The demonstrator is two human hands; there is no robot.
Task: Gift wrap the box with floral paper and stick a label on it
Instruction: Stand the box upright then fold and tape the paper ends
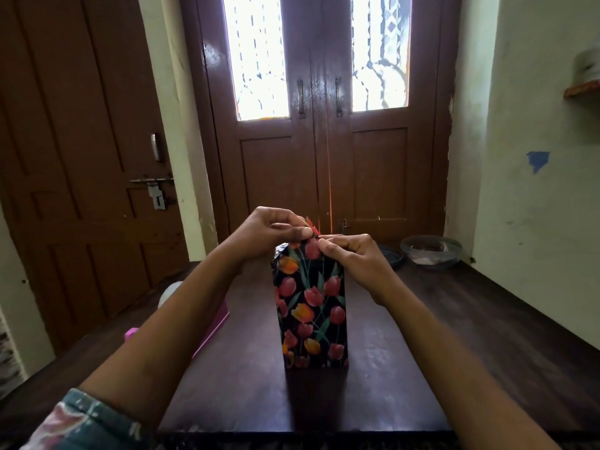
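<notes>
A tall box (311, 306) covered in black floral paper with red and orange tulips stands upright on the dark wooden table (438, 336). Both hands work at its top end. My left hand (276, 230) pinches a flap of the paper at the top between thumb and fingers. My right hand (352, 254) pinches the paper's top edge from the right, its fingers curled over the box's upper right corner. A small red tip of paper sticks up between the two hands. No label is in view.
A pink object (211, 329) lies on the table's left side, partly behind my left forearm, with a white round thing (170, 295) beyond it. At the far right corner sit a clear glass bowl (431, 251) and a dark dish (391, 256). Brown doors stand behind the table.
</notes>
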